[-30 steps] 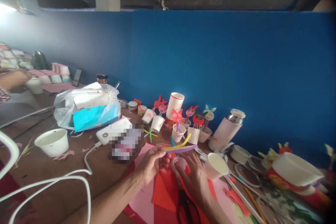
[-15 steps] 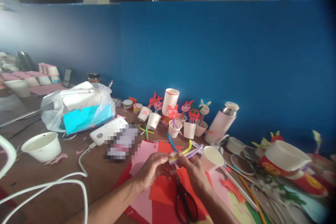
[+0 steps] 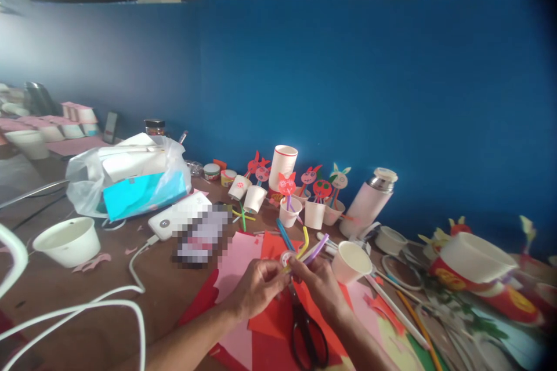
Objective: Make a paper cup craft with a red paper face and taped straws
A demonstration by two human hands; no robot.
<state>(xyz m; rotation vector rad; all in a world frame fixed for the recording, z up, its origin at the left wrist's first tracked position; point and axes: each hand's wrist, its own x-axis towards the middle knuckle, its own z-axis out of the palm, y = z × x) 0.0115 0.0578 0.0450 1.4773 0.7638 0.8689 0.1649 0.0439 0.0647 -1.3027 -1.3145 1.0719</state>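
Watching the head camera, I see the left hand (image 3: 256, 288) closed, pinching a small white tape ring (image 3: 286, 258) against the lower ends of the yellow and purple straws (image 3: 315, 251), above red paper (image 3: 270, 324). The right hand (image 3: 322, 283) pinches them too. Binding seems underway; any next move needs both pinches steady.

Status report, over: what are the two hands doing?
Left hand and right hand pinch yellow and purple bendy straws. Black-handled scissors on red paper sheet below. White paper cup beside right hand.
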